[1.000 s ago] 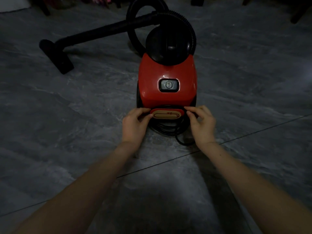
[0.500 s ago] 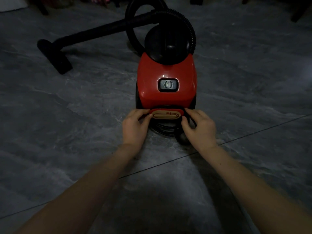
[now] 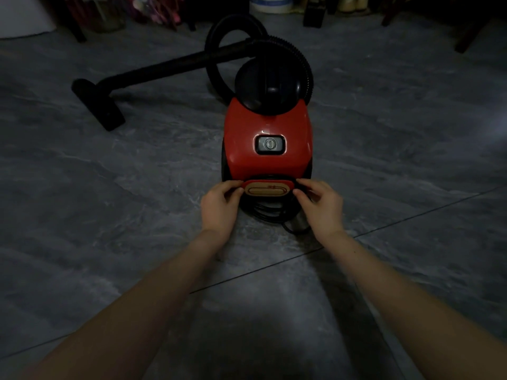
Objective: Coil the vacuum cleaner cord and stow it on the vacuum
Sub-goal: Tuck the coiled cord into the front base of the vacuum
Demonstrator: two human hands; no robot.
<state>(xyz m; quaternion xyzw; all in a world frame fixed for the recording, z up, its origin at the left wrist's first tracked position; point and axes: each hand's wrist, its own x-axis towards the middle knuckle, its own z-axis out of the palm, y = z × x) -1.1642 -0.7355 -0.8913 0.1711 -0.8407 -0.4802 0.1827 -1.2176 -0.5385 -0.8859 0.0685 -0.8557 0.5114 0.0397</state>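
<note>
Head view, left hand [image 3: 219, 207], right hand [image 3: 322, 205] flanking cord hook [image 3: 269, 190], fingers curled

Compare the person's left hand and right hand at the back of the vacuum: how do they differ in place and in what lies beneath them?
The left hand pinches the left end of the red cord holder; the right hand pinches its right end. Below the right hand lie the black cord loops and a plug-like end; the left hand has bare floor beneath. Both curl thumb and fingers at the holder's edge.
</note>
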